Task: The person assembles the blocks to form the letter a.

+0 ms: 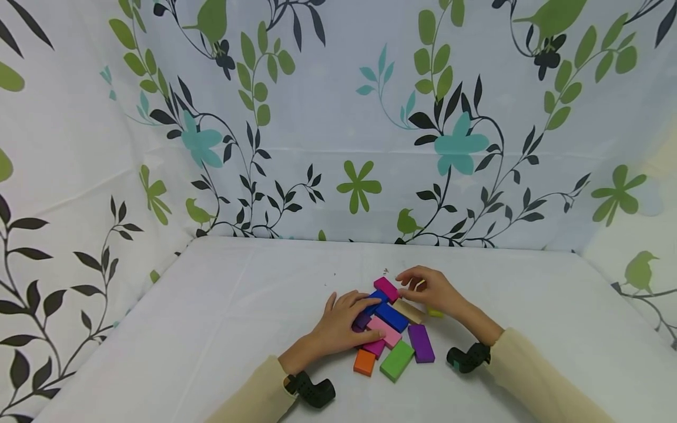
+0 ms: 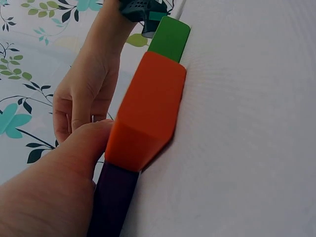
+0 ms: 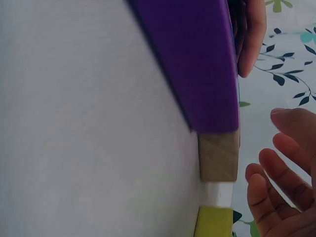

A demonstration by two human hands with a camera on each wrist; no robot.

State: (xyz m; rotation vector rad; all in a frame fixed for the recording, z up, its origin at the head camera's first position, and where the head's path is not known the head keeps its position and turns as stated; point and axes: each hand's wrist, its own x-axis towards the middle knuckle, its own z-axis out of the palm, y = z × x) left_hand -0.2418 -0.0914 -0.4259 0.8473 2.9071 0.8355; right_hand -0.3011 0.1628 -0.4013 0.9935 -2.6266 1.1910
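A cluster of colored wooden blocks lies on the white cloth between both hands. My left hand (image 1: 344,323) is spread over its left side, index finger reaching over a blue block (image 1: 372,302) and thumb over a pink block (image 1: 385,332). Under this hand, a dark purple block (image 1: 362,321) is partly hidden. At the cluster's far end my right hand (image 1: 431,288) hovers beside a magenta block (image 1: 386,288), fingers loosely bent. Nothing lies between those fingers in the right wrist view. Nearby are a second blue block (image 1: 391,317) and a plain wood block (image 1: 409,311).
Closer to me lie an orange block (image 1: 364,362), a green block (image 1: 397,361), another magenta block (image 1: 374,348) and a purple block (image 1: 421,343). A yellow block (image 1: 435,313) shows partly below the right hand. Behind the table hangs a leaf-patterned curtain (image 1: 328,135).
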